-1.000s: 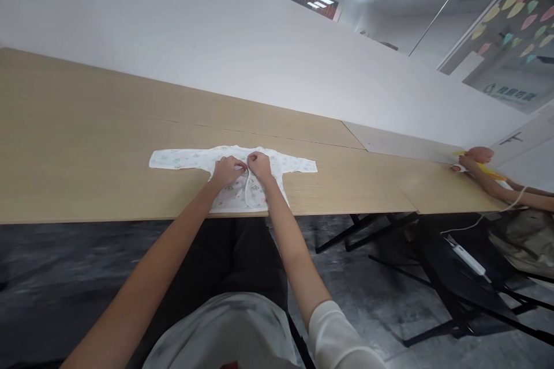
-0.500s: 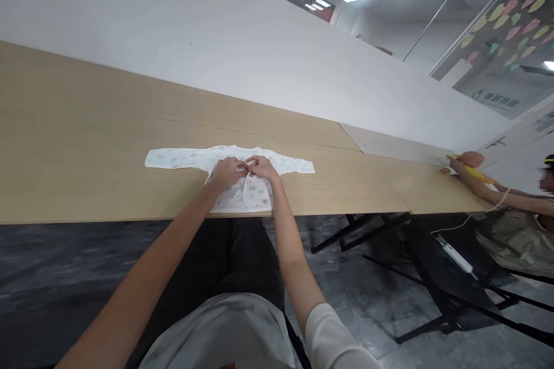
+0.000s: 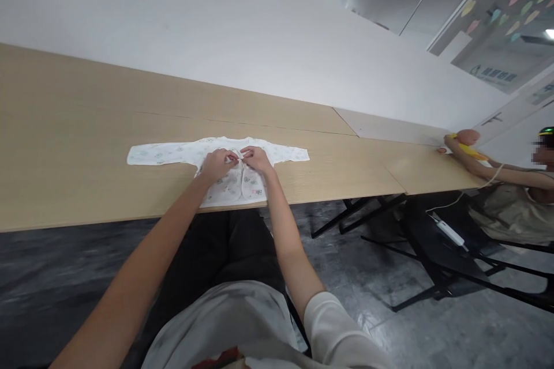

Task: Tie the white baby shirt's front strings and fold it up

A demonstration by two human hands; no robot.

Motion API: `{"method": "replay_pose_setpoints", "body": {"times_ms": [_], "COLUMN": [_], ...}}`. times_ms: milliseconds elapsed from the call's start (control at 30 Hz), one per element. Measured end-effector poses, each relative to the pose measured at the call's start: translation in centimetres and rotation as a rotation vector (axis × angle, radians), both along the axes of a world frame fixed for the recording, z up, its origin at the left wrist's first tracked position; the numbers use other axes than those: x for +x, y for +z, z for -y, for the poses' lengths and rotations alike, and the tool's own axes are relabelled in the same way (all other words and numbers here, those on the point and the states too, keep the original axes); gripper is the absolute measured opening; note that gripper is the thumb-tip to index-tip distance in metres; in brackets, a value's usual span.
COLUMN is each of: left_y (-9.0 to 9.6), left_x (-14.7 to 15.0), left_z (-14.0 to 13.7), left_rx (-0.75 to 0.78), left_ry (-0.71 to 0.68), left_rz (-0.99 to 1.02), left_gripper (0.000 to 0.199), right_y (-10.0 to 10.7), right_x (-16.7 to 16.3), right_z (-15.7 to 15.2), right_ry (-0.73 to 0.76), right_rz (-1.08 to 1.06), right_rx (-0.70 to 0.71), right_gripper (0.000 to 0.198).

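A white long-sleeved baby shirt (image 3: 173, 153) with a small print lies flat on the wooden table (image 3: 346, 173), both sleeves spread to the sides. My left hand (image 3: 217, 165) rests on the upper chest, thumb and fingers pinched at the front opening. Close beside it, my right hand (image 3: 258, 159) pinches the cloth at the same opening, fingertips almost meeting the left ones. Whether they hold the fabric edge, a tie or a fastener is too small to tell. Below the hands, one front panel curves over the other near the table's front edge.
A white wall (image 3: 173, 29) runs along the table's far side. At the far right a person sits with arms on the table, near a doll (image 3: 468, 137) in yellow. A black folding chair (image 3: 441, 242) carries a white power strip (image 3: 450, 233) with a cable.
The view has shifted, so the shirt and table appear slightly higher and further left. My fingertips have drawn slightly apart, still pinching at the shirt's front opening.
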State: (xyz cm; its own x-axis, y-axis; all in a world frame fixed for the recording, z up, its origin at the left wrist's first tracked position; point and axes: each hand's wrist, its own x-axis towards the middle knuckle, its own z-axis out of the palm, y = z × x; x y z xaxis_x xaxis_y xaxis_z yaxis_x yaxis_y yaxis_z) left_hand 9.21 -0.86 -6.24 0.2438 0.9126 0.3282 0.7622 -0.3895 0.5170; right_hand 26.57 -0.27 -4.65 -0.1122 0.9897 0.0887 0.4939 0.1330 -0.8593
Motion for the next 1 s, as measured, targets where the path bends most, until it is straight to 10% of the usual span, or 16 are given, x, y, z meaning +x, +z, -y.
{"method": "replay_pose_setpoints", "body": {"times_ms": [633,1000], "left_y": [0.44,0.37], "left_x": [0.12,0.38], "left_z": [0.47,0.59], "left_rx": [-0.140,-0.145], "left_ry": [-0.003,-0.043], "left_rz": [0.323,0.443], "left_gripper": [0.026,0.028], "right_y": [0.59,0.44], "right_x": [-0.16,-0.53], "right_z": [0.51,0.63], "right_ry": [0.050,0.068], "right_rz": [-0.308,-0.095], "right_rx": [-0.103,-0.004], "right_gripper": [0.025,0.030]}}
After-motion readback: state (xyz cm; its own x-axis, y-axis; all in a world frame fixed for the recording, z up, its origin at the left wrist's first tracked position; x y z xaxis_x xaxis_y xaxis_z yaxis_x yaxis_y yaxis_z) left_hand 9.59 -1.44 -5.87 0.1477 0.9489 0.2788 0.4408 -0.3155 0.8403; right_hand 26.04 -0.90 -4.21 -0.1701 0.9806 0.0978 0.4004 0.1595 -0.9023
